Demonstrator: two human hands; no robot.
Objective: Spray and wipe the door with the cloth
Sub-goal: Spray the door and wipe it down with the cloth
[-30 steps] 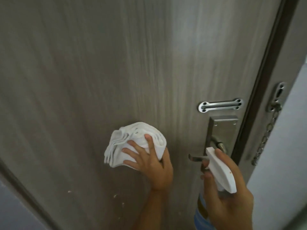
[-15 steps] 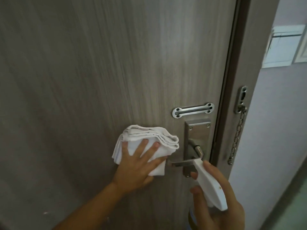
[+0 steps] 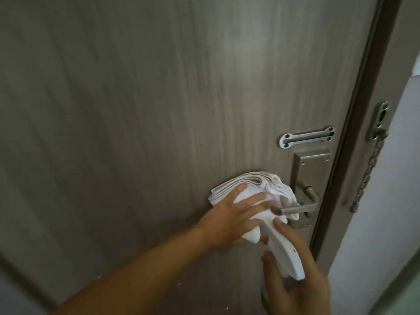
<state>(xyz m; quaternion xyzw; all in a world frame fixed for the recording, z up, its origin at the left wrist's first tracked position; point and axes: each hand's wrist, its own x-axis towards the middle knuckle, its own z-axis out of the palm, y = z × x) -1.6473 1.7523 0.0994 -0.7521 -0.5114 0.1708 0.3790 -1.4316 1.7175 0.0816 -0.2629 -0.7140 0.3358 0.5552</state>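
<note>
A grey-brown wood-grain door [image 3: 159,98] fills the view. My left hand [image 3: 229,219] presses a folded white cloth [image 3: 247,185] flat against the door, fingers spread, just left of the metal lever handle [image 3: 297,209]. The cloth's right edge bunches under the lever. My right hand [image 3: 293,278] grips a white spray bottle head [image 3: 281,251] at the lower right, its nozzle pointing up towards the lever and cloth. The bottle's body is hidden below the hand.
A steel lock plate [image 3: 311,169] backs the lever, with a slotted chain-guard bar [image 3: 306,139] above it. The dark door frame [image 3: 354,123] runs down the right, carrying a hanging security chain [image 3: 368,169]. A pale wall [image 3: 386,212] lies beyond.
My left hand has slid the cloth rightwards across the door until it reaches the lever handle. My right hand with the sprayer has stayed low beside the handle.
</note>
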